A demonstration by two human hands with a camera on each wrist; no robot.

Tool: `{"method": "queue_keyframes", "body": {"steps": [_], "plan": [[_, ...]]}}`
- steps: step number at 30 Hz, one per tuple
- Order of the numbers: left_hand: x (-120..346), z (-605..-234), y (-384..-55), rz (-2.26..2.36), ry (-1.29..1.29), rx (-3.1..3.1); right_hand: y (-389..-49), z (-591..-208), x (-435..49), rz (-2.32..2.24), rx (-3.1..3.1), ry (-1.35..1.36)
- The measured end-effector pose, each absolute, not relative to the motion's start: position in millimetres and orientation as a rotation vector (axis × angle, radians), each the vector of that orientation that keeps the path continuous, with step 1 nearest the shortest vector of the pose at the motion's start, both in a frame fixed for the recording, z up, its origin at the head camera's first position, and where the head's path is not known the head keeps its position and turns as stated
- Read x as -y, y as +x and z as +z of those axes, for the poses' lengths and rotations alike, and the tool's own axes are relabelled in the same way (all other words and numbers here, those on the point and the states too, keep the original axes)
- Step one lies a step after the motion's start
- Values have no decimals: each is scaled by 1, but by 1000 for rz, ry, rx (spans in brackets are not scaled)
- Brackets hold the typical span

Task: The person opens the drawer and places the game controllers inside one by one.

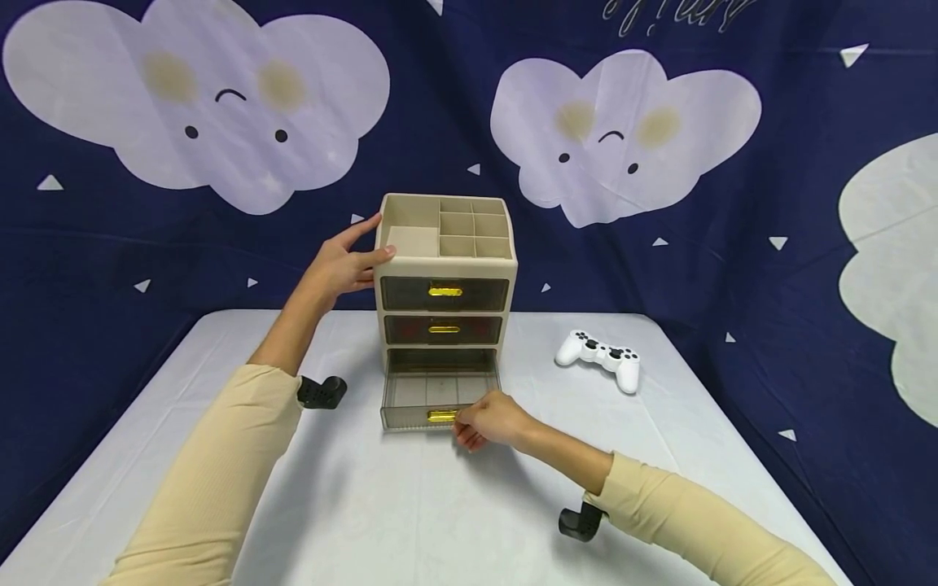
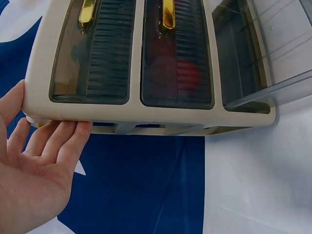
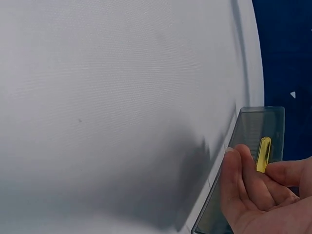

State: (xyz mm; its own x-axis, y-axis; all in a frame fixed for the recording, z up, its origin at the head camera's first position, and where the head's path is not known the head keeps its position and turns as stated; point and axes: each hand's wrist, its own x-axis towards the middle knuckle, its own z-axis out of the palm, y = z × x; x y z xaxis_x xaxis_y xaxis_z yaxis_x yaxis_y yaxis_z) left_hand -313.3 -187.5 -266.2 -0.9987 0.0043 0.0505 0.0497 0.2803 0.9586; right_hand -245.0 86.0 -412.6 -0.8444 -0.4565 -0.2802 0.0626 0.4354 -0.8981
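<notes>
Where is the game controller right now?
In the head view, the white game controller lies toward the right of the table, right of the drawer cabinet and farther back than the right hand.

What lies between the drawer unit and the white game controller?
Only a bare stretch of white tabletop lies between the drawer unit and the white game controller; the head view shows this.
</notes>
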Motion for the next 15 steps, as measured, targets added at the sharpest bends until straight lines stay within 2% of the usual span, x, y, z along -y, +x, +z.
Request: {"method": "queue_keyframes", "body": {"steps": [15], "plan": [[188,-267,-313,-1847,-69,2491,-248,-412,-90,-1316,-2187,-382]]}}
